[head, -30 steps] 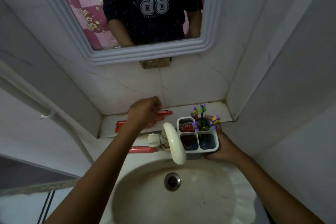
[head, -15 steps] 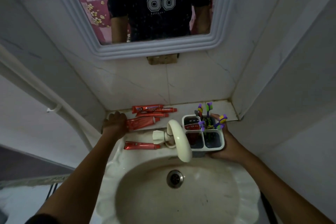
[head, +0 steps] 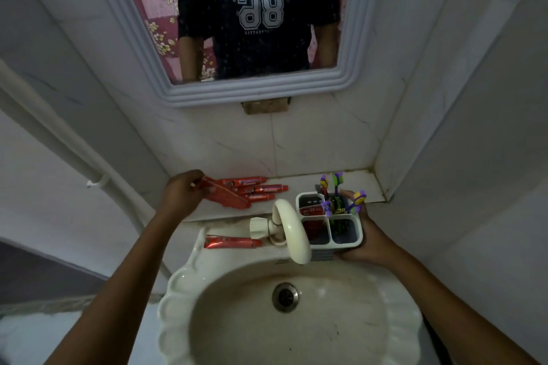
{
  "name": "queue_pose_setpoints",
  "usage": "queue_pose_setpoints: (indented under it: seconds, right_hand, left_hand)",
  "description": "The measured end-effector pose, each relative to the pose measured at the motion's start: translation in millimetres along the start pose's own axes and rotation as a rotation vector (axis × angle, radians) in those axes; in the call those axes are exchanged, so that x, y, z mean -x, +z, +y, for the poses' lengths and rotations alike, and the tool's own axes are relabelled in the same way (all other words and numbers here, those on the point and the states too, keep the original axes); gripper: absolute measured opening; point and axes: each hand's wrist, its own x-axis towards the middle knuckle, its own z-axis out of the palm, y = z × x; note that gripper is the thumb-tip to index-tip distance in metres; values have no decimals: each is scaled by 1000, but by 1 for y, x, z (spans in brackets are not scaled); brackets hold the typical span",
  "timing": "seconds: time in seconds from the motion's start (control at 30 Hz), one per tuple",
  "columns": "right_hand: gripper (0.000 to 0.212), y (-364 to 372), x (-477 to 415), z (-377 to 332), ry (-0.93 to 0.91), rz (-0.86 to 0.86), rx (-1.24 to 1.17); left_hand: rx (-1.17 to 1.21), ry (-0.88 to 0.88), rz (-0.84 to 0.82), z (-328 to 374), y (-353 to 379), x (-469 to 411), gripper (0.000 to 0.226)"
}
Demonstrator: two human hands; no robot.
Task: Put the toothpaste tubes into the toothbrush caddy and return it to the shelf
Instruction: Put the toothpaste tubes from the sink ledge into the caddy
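Several red toothpaste tubes (head: 255, 188) lie in a pile on the tiled shelf (head: 299, 182) behind the sink. My left hand (head: 182, 192) pinches the flat end of the nearest tube (head: 228, 197) and tilts it off the shelf. One more red tube (head: 232, 242) lies on the sink rim beside the tap. My right hand (head: 366, 238) holds the white four-compartment toothbrush caddy (head: 345, 241) over the sink's back right edge. The caddy holds purple and green toothbrushes (head: 336, 187) and at least one red tube (head: 311, 210).
A curved white tap (head: 292, 234) arches over the sink (head: 284, 323) just left of the caddy. A framed mirror (head: 255, 18) hangs above the shelf. A tiled wall closes in the right side, and a white pipe (head: 59, 139) runs down the left wall.
My left hand moved from the shelf's left end to the tube pile and closed on the flat end of a tube, which now tilts up. The caddy stays in my right hand.
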Motion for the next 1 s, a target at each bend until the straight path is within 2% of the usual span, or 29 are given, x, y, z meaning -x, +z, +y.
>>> queue_pose_setpoints:
  seconds: [0.17,0.33,0.47,0.77,0.9,1.0]
  right_hand:
    - [130,0,1,3,12,2,17]
    - [131,-1,1,2,14,-1,31]
    - [129,-2,2,2,1,-4,46]
    - [129,0,0,2,11,-41,-22]
    - [131,0,0,4,22,-38,-60]
    - [131,0,-1,4,12,-36,-51]
  left_hand:
    - [-122,274,48,66,-25,2,9]
    - [141,362,62,124,-35,2,9]
    - [213,409,44,163,-24,0,11]
    - [127,305,-290,169,45,-5,13]
    - [-21,318,-448,163,69,-4,23]
    - [23,291,-567,154,65,-9,34]
